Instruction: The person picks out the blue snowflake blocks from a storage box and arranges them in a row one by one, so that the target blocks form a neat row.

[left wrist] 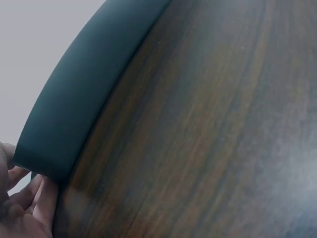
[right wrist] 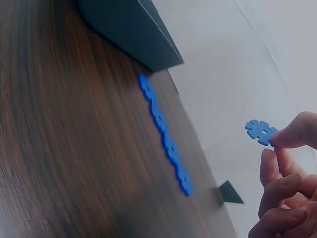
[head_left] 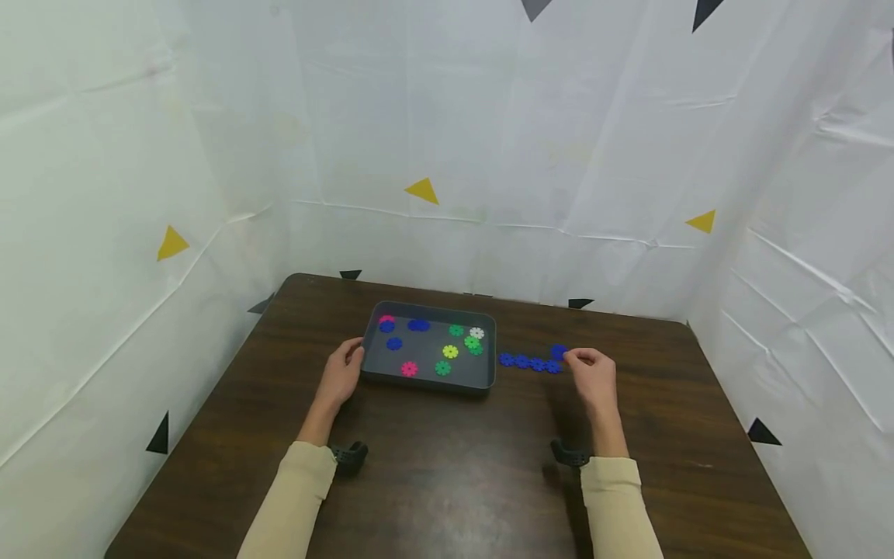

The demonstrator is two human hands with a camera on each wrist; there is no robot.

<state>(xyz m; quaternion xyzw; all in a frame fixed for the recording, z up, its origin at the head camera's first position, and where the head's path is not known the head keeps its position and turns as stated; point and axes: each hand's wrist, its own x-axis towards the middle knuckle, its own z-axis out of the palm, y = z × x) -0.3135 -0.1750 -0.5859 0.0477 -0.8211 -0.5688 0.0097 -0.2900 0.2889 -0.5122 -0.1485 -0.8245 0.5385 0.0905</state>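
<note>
Right wrist: curled fingers (right wrist: 283, 192), pinched disc (right wrist: 255, 129)

White sheeting (head_left: 489, 116), creased in long lines, fills the top and both sides of the head view — on it sit a yellow triangle at left (head_left: 171, 244), another above the middle (head_left: 424, 191) and a third at right (head_left: 701, 221). A grey triangle (head_left: 535, 8) and a black triangle (head_left: 705, 12) meet the frame's top edge right of centre, with further black triangles at lower left (head_left: 159, 435) and lower right (head_left: 763, 432). Across the lower part spreads a dark brown, wood-grained table (head_left: 454, 489) — its far-left corner rounded, a pale sheen near the bottom centre.
</note>
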